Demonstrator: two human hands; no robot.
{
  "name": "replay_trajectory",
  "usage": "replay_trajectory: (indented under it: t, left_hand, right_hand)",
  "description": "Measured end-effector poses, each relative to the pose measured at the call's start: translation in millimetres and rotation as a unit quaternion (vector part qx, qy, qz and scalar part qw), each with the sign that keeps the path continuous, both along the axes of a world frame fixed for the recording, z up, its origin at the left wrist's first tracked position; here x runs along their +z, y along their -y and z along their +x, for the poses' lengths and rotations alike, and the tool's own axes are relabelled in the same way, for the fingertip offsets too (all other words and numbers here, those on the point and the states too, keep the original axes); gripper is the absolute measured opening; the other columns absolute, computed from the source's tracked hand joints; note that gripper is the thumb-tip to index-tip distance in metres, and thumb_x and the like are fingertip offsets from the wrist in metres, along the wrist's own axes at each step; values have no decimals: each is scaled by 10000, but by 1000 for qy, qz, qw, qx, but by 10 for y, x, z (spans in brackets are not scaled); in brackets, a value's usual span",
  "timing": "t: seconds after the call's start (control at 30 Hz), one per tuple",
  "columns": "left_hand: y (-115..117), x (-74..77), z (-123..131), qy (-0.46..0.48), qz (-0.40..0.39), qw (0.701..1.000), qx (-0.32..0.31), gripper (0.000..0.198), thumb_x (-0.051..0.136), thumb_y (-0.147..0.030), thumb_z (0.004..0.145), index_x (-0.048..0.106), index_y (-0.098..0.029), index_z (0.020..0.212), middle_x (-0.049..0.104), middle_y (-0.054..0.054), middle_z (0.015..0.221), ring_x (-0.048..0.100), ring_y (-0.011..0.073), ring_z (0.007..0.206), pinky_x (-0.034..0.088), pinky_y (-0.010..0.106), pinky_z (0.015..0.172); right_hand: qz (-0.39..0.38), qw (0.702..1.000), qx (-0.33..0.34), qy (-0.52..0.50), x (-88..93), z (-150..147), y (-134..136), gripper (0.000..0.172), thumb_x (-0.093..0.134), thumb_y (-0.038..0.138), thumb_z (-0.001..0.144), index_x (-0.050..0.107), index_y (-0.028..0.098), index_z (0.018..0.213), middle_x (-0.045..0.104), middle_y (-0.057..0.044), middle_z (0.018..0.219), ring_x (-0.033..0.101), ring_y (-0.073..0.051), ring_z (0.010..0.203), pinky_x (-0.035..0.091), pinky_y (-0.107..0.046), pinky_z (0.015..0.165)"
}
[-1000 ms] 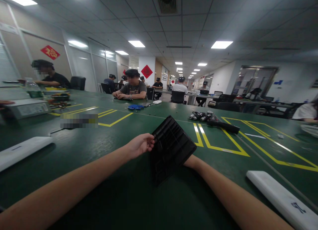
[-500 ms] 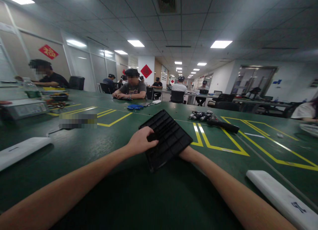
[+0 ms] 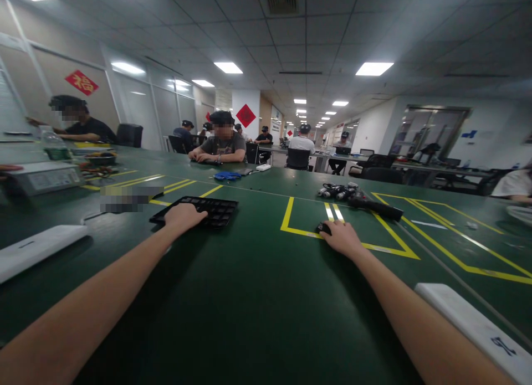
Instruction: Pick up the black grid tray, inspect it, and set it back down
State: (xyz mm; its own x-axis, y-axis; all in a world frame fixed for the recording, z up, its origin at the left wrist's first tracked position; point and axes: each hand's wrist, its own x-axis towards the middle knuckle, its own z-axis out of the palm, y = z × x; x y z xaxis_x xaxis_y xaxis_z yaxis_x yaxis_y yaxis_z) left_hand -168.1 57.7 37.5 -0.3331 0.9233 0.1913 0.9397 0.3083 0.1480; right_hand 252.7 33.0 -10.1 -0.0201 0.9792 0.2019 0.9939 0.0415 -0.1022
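Note:
A flat black tray (image 3: 220, 210) divided into small square compartments is at the left of centre, low over or on the green table. My left hand (image 3: 185, 214) is closed on its near part, thumb lying across the compartments; the other fingers are hidden. To the right, my right hand (image 3: 343, 238) is at the front yellow tape line. Its fingers are closed round a small black object (image 3: 323, 228), mostly covered, whose kind I cannot make out. A cluster of black and silver cylindrical parts (image 3: 341, 192) with a black tube (image 3: 380, 209) lies beyond my right hand.
White numbered bars (image 3: 41, 251) flank me, another white bar (image 3: 469, 324) being at right. Yellow tape frames (image 3: 286, 213) mark the green table (image 3: 249, 307). A blue item (image 3: 227, 176) lies before a seated person (image 3: 224, 144). A grey box (image 3: 45, 177) stands at left.
The tray has gone from tilted up in front of me to lower, flatter and further left with my left hand. My right hand has come out from behind it and moved right.

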Motion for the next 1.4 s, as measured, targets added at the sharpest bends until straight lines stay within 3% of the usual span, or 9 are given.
replay_trajectory:
  t: [0.17,0.33,0.53,0.67,0.8,0.97,1.13,1.3,1.4]
  left_hand:
    - [109,12,426,-26,126,984,-126,403,320,-158,775,574,-9,1050,600,219,1013,541,279,992,400,374,857]
    - [338,-347,1085,-7,100,922,-374,543,289,-20,716,462,-77,1227,508,102,1249,447,164,1154,320,296,988]
    - [375,-495,1228,-15,8,906,-423,444,289,-131,814,492,-68,1203,454,122,1298,401,186,1204,283,328,1024]
    - [590,-373,1261,-23,84,886,-454,447,366,-296,846,442,-111,1245,349,109,1374,255,218,1285,195,403,1056]
    - [951,-324,1396,-2,-17,813,-583,444,352,-368,866,399,-216,1280,367,48,1372,300,188,1266,244,370,1037]
    - [1014,-293,1452,-11,-37,820,-571,383,323,-323,880,487,-206,1205,446,60,1313,391,194,1203,312,363,989]
    - [728,-288,1215,-133,24,898,-419,344,398,-138,813,553,-143,1120,509,140,1216,460,256,1123,374,403,901]
    - [674,-295,1111,-185,-34,895,-404,278,370,-52,779,629,-113,860,615,129,852,594,213,774,453,325,674]
    - [620,-224,1094,-117,0,902,-415,215,414,-47,733,611,-131,721,600,99,800,584,202,754,447,324,691]
  right_hand:
    - [70,997,14,-23,109,-241,58,589,395,447,801,388,92,1272,385,-173,1326,239,-353,1252,171,-535,991]
    - [14,986,152,-70,48,-753,277,619,314,489,831,315,115,1325,303,-115,1400,170,-281,1305,117,-473,1044]
    - [-63,965,245,-68,-57,-987,419,630,213,535,846,334,138,1320,305,-110,1404,220,-270,1295,153,-473,1035]
    - [-1,981,185,-58,52,-729,263,572,232,489,859,349,159,1310,315,-93,1400,219,-268,1295,168,-473,1030]
    - [85,996,40,-5,78,-289,91,530,307,421,853,349,146,1304,327,-106,1389,190,-297,1294,120,-504,1024]
    - [-10,999,-29,-20,-16,3,34,516,259,466,852,502,138,1168,549,-168,1149,482,-300,1058,342,-432,876]
    - [-8,999,-26,-29,-33,-17,33,502,253,455,852,523,143,1139,559,-167,1113,486,-299,1023,372,-383,818]
    - [1,999,-26,-18,-35,-19,37,511,246,464,854,546,135,1106,576,-161,1077,496,-296,993,373,-376,813]
    - [6,1000,-24,-14,-41,-18,47,501,250,451,857,538,134,1118,578,-157,1080,495,-288,999,364,-371,828]
